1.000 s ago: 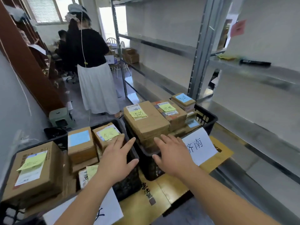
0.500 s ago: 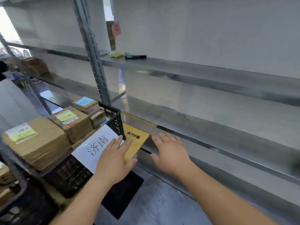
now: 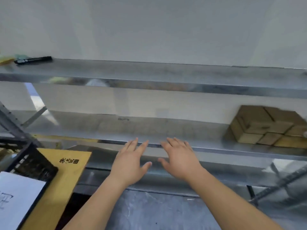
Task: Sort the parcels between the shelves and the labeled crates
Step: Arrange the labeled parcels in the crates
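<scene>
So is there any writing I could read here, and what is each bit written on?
White paper sign on the black crate: large handwritten strokes, cut off at the picture's edge, not readable.
Yellow-brown board: a small dark printed mark with a seal, too blurred to read.
Black marker pen on the upper shelf: a pale label, too small to read.
Stacked cardboard parcels on the middle shelf: no readable text.

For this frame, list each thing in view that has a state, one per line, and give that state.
left hand: open, empty, fingers spread, palm down
right hand: open, empty, fingers spread, palm down
cardboard parcels: stacked at the right end of the middle shelf, closed
middle shelf: bare apart from the parcels
black marker: lying flat on the upper shelf, left end
black crate: only a corner shows, white paper label on its front
</scene>
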